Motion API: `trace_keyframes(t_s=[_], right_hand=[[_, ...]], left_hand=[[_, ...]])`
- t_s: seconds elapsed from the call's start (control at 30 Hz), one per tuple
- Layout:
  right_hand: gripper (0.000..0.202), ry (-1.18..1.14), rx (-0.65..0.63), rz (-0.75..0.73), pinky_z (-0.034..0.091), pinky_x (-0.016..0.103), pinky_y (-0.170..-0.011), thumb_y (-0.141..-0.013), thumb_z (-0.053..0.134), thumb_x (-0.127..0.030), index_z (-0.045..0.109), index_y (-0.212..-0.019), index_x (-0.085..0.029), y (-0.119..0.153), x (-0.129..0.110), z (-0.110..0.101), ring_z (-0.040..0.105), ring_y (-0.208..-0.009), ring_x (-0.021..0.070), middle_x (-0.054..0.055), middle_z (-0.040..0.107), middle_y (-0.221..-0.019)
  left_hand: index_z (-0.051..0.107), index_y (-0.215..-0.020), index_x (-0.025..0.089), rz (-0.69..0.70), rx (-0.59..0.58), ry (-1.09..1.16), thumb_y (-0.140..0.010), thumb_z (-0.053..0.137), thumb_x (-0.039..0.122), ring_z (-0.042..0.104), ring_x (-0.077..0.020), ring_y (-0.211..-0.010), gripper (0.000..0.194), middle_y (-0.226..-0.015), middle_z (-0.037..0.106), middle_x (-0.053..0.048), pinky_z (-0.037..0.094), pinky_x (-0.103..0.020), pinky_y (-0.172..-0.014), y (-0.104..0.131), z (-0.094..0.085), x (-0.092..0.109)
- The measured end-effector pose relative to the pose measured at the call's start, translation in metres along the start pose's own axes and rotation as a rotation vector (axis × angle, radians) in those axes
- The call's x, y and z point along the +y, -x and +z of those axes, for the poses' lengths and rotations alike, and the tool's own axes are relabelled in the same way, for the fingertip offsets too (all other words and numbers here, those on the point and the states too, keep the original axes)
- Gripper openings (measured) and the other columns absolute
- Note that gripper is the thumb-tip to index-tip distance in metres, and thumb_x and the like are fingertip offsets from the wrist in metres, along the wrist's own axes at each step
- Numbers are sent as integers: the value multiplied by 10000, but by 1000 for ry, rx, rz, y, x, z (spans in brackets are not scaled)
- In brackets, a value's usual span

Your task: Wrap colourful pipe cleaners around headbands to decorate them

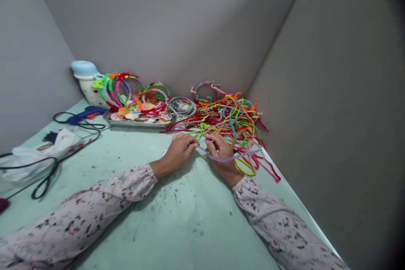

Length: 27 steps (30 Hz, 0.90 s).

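Note:
Thumb and fingers of my left hand (181,150) are pinched together on one end of a purple pipe cleaner (226,160). The strip sags rightward across the front of my right hand (222,155), and its far end sticks out beyond the wrist. My right hand is closed as well, its fingertips a short gap from the left ones; what lies in them is too small to make out. Just behind both hands spreads a tangled heap of coloured pipe cleaners (218,116), with green ones closest to my fingertips.
A metal tray (139,124) holds shells and wrapped headbands (122,88). Beside it lie coiled grey wire rings (182,106). Further left are a white bin with a blue lid (85,68), a blue tool (85,114), black cable (58,161) and a plastic bag (28,161). Grey walls border the green table (177,228).

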State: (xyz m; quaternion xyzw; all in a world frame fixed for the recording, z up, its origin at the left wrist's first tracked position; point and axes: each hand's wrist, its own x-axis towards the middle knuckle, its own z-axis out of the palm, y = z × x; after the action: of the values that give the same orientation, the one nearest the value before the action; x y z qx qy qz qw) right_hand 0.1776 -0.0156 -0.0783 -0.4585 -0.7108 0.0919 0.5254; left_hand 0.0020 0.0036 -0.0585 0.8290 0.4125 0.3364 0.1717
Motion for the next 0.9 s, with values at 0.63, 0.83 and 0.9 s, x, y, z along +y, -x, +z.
trace_keyframes(t_s=[0.63,0.83,0.9], right_hand=[[148,25,-41,-13,486,293,-723,-857,505,-199,631,-936,-203,-1,-6,-2,595,-797,160,38,625,-880],[152,25,-7,25,483,295,-702,-866,496,-242,626,-939,-213,-1,-3,-1,589,-791,164,33,630,-875],[156,25,0,27,482,298,-710,-866,498,-250,625,-947,-211,-1,-3,0,591,-798,166,36,632,-881]], left_hand=[[599,-826,188,39,-101,-28,-893,417,255,523,-204,-858,205,-837,623,-45,392,-368,-833,0,3,-3],[599,-874,197,42,-72,13,-808,523,253,525,-210,-889,115,-876,629,-31,394,-371,-835,2,3,-3],[596,-882,196,44,-54,-21,-759,553,204,525,-216,-892,131,-882,629,-32,392,-377,-840,2,2,-2]])
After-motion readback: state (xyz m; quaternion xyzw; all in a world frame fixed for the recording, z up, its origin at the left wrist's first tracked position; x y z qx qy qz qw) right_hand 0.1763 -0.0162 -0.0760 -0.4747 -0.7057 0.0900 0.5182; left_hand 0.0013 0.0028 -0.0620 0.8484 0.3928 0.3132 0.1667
